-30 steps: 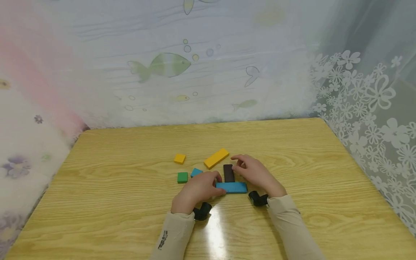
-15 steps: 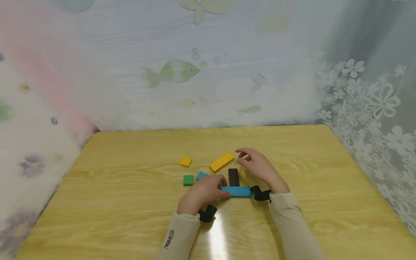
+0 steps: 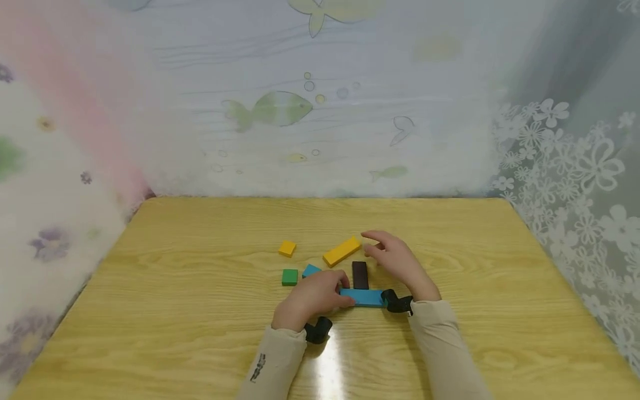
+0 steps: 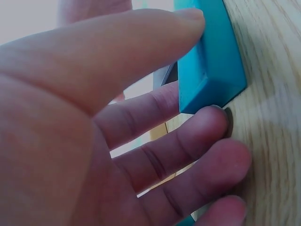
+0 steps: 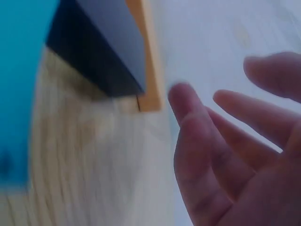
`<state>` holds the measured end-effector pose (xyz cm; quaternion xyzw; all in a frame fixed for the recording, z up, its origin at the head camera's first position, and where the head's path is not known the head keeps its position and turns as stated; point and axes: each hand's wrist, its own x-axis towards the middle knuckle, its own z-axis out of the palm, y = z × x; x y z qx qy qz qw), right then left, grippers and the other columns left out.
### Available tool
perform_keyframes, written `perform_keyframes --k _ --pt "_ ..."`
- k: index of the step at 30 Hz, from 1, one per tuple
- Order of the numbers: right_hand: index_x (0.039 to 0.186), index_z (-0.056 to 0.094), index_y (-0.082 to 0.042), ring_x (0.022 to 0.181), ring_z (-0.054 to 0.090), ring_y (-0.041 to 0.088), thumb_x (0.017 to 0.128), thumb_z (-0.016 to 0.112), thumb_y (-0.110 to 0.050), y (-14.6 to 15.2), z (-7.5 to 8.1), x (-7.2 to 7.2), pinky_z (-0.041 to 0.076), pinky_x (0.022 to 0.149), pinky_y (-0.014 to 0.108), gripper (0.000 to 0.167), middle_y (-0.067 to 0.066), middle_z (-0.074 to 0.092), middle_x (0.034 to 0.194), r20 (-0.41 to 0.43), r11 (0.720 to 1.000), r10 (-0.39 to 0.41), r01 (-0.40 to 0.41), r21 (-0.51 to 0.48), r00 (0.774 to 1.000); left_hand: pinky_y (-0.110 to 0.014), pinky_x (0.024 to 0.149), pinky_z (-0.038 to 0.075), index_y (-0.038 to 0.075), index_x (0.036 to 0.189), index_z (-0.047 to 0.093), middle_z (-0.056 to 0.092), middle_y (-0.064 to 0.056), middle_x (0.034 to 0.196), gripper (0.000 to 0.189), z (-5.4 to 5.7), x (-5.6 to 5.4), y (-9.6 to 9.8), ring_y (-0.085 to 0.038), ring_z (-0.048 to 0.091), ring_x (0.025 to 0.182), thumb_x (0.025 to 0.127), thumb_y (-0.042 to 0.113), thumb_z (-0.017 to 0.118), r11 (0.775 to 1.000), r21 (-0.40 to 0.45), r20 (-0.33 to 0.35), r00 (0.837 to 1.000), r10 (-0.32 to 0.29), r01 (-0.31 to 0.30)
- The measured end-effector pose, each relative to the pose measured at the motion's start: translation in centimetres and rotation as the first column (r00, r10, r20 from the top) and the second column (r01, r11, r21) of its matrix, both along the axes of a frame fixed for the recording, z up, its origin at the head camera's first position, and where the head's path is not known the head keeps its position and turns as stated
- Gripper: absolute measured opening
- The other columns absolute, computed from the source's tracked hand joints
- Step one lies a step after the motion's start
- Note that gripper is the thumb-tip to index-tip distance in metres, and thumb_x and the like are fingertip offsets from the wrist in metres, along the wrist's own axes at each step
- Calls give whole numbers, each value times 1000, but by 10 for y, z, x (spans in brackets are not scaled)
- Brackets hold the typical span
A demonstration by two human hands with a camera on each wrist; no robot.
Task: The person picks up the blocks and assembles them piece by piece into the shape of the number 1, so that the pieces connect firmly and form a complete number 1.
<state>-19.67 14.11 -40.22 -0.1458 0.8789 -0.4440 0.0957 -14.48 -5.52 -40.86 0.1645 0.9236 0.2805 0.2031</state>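
My left hand (image 3: 311, 293) pinches the left end of a long blue block (image 3: 369, 298), thumb on its near side and index finger behind it. In the left wrist view that blue block (image 4: 214, 66) lies along the table, and the other fingers spread out past its end. A dark brown block (image 3: 360, 275) stands end-on to the blue one's far side. Right of a long yellow block (image 3: 342, 251), my right hand (image 3: 397, 260) hovers with loosely bent fingers and holds nothing. The right wrist view shows its fingers apart from the dark block (image 5: 103, 52).
On the left of the wooden table (image 3: 175, 311) lie a small yellow block (image 3: 287, 248), a green block (image 3: 290, 277) and a small blue block (image 3: 311, 270), which my left hand partly covers. Patterned curtains hang past the table's far edge. A black camera sits on each wrist.
My right hand has left the dark block's side and moved away toward the long yellow block's right end. My left hand keeps its pinch on the blue block. The head view has shifted slightly.
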Motion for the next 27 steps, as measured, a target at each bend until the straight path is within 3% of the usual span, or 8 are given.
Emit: perform_keyframes --k 4,9,14,17,21,27 --pt "133 43 -15 75 57 25 92 49 -32 -10 2 -3 46 62 36 45 9 54 114 20 998 61 -61 1 998 -27 55 40 18 94 58 52 8 71 28 1 -1 -1 -10 49 61 78 38 67 1000 17 5 1000 5 -5" --pt "133 43 -16 68 56 21 92 49 -32 -15 2 -6 45 61 32 44 6 43 129 -1 994 102 -102 47 995 -26 57 41 18 94 58 53 8 72 28 1 -1 -1 -10 49 62 78 38 67 1000 26 7 1000 -4 3" --pt "133 43 -16 66 56 21 92 48 -34 -18 -2 -7 45 63 34 45 4 40 134 -2 992 103 -103 68 995 -26 57 40 18 94 58 52 8 71 28 1 0 0 -10 49 61 77 38 68 1000 29 9 1000 -4 3" --pt "134 42 -17 92 56 25 91 50 -33 -19 -4 -7 43 78 40 46 4 39 136 -28 986 124 -120 118 992 -26 55 40 18 94 58 52 6 69 27 1 0 0 -10 48 59 77 37 68 1000 24 8 1000 0 0" --pt "133 42 -17 124 34 26 89 53 -32 -19 -6 -7 30 96 45 48 5 37 138 -49 971 159 -147 190 986 -27 54 39 18 93 58 51 5 69 27 1 0 -1 -11 47 59 78 37 68 1000 20 9 1000 1 -2" --pt "131 46 -15 126 30 31 91 51 -32 -17 -6 -6 30 95 49 44 10 28 142 -36 954 194 -180 241 980 -27 53 39 18 92 58 52 4 68 26 0 -2 1 -11 47 58 77 38 68 1000 17 15 1000 -4 4"
